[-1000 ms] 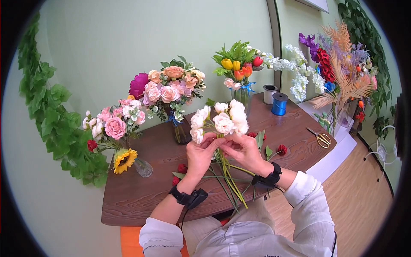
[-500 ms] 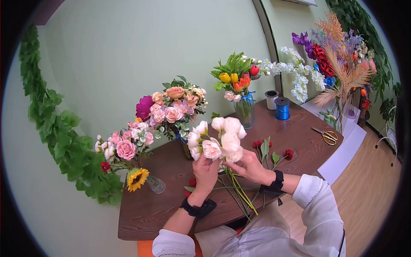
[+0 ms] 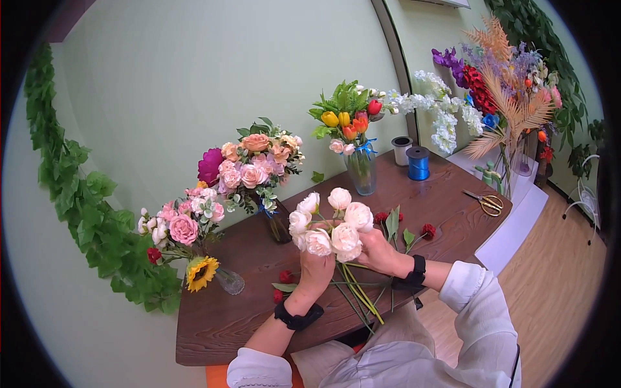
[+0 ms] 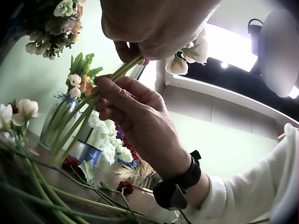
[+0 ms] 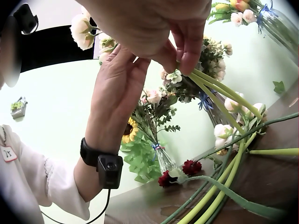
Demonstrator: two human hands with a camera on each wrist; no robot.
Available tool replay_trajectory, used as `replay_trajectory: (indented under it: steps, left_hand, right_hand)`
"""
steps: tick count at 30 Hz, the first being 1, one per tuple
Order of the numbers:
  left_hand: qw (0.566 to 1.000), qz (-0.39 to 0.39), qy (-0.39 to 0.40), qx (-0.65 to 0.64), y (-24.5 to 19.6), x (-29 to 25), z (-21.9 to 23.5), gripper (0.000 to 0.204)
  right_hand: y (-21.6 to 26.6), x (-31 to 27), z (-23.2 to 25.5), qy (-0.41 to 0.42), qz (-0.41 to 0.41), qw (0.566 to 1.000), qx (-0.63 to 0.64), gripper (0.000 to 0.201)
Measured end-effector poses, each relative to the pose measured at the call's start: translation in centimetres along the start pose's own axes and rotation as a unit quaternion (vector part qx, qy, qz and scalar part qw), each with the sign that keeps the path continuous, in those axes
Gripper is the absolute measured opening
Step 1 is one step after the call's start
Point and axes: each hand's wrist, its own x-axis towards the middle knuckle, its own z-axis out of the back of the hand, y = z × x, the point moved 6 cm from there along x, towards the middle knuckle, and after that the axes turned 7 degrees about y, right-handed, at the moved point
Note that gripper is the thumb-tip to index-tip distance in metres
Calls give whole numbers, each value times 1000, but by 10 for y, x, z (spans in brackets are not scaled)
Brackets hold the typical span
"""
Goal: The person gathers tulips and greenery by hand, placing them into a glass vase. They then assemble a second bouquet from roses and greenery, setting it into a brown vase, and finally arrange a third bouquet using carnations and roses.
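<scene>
A cluster of pale pink peony-like flowers (image 3: 318, 242) is held over the table's front part. The left hand (image 3: 315, 271) grips the stems just under the blooms; in the left wrist view it (image 4: 156, 28) is at the top, fingers curled round the stems. The right hand (image 3: 383, 253) pinches the green stems (image 5: 219, 88) between thumb and fingers, close beside the left one; its fingertips are partly behind blooms in the head view. Below, the stems (image 3: 362, 294) fan out over loose stems on the table. Red flowers (image 3: 428, 231) lie at either side.
On the brown table (image 3: 446, 200) stand vases with a tulip bouquet (image 3: 349, 119), a rose bouquet (image 3: 253, 161) and a sunflower bouquet (image 3: 202, 272). A blue ribbon spool (image 3: 418, 164), a white spool (image 3: 402, 151) and gold-handled scissors (image 3: 490, 204) are at the right.
The blooms have tilted toward the camera and spread apart, now covering parts of the fingers. Both hands stay on the stems. The head view has shifted, moving the table within it.
</scene>
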Motion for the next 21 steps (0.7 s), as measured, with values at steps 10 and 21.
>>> replay_trajectory:
  steps: [10, 21]
  left_hand:
    - [999, -29, 42, 11, 13, -9, -17, 25]
    - [991, 55, 89, -85, 49, 55, -58, 21]
  right_hand:
    - [2, -4, 6, 37, -6, 999, 24, 27]
    - [-60, 19, 67, -45, -27, 995, -89, 14]
